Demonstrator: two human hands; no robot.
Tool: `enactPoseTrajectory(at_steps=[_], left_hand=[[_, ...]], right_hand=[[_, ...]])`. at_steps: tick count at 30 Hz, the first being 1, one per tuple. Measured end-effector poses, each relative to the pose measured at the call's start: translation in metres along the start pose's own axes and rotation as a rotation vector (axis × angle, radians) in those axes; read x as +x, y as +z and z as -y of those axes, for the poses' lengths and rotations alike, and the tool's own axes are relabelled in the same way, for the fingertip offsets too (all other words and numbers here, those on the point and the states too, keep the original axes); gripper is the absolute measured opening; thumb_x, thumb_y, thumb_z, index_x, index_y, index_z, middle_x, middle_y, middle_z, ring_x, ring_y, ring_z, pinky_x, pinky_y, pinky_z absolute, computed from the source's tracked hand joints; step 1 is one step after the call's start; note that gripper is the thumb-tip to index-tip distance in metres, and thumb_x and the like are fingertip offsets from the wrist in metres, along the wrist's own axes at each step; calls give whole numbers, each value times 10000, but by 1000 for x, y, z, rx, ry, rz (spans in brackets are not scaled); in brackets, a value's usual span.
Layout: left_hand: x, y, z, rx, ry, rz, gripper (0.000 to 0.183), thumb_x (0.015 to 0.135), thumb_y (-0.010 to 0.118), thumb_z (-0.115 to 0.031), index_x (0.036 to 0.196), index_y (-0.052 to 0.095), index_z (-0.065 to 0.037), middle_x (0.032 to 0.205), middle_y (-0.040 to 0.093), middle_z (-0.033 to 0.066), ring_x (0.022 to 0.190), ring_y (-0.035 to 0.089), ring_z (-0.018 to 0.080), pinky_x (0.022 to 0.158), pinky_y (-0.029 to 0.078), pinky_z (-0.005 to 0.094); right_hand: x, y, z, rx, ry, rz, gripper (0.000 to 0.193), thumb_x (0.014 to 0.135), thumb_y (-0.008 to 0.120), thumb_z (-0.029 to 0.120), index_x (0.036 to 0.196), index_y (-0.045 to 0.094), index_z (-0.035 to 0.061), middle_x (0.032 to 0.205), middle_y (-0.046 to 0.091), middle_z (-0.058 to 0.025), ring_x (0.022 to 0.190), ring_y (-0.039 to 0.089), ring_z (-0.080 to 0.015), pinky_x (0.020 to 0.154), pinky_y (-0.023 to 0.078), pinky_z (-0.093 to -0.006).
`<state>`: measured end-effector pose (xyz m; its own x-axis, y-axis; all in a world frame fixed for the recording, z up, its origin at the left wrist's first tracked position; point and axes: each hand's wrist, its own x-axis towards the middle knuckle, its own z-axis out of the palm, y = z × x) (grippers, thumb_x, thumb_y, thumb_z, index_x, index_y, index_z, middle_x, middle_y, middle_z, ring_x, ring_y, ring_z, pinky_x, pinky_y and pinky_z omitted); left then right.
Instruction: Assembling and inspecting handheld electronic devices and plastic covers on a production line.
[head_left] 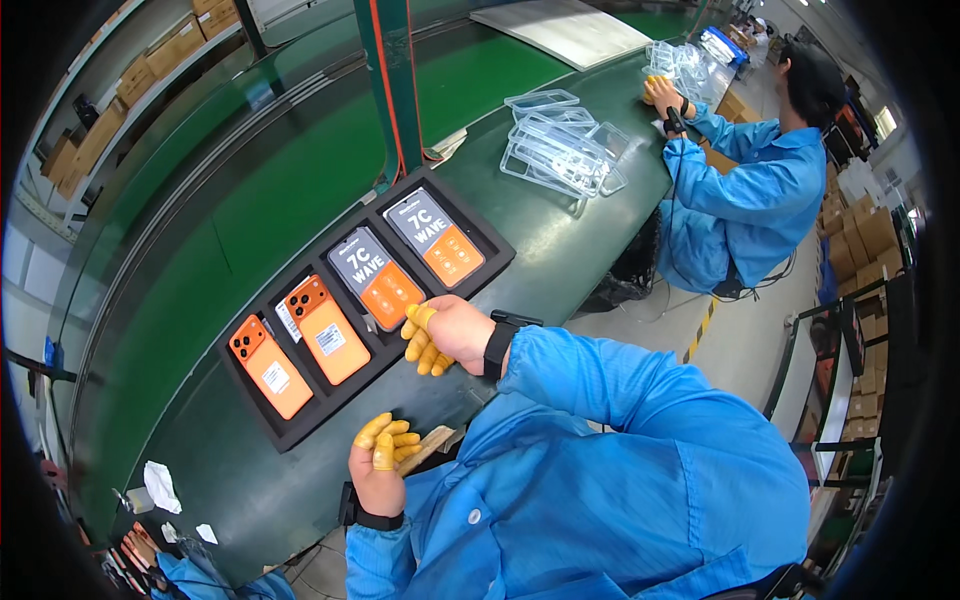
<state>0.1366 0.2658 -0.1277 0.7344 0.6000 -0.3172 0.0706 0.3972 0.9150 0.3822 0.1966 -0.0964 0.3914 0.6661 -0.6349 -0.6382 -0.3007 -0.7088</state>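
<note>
My right hand (pixel 452 333), in yellow finger cots, hovers beside the lower right corner of a smartphone (pixel 372 280) with a grey and orange front; I cannot tell whether it touches. Its fingers are bent and slightly apart, with nothing visible in them. My left hand (pixel 382 468), in similar cots, is near the table edge with fingers loosely bent and apart, holding nothing visible. A black foam tray (pixel 292 436) carries the phones in a row. Two lie back up, an orange phone (pixel 272 375) and another orange phone (pixel 330 335); a second grey-and-orange-fronted phone (pixel 433 238) fills the far right slot.
A tan strip (pixel 428 445) lies by my left fingers. Clear plastic trays (pixel 560 150) are piled farther right on the green table. Beyond, a co-worker in blue (pixel 745 200) handles more clear pieces. A green post (pixel 390 90) rises behind the tray; scraps of white paper (pixel 161 487) lie left.
</note>
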Motion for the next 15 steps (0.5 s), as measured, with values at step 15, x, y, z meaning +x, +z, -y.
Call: enactPoseTrajectory(at_steps=[15], left_hand=[[1, 2, -3, 19, -17, -35, 272, 1034, 476, -170, 1264, 546, -44, 1045, 654, 105, 855, 636, 191, 756, 533, 315]], right_hand=[[-5, -211, 87, -1071, -1184, -1304, 367, 819, 738, 188, 1149, 645, 58, 1188, 625, -162, 1117, 570, -351, 979, 458, -428]])
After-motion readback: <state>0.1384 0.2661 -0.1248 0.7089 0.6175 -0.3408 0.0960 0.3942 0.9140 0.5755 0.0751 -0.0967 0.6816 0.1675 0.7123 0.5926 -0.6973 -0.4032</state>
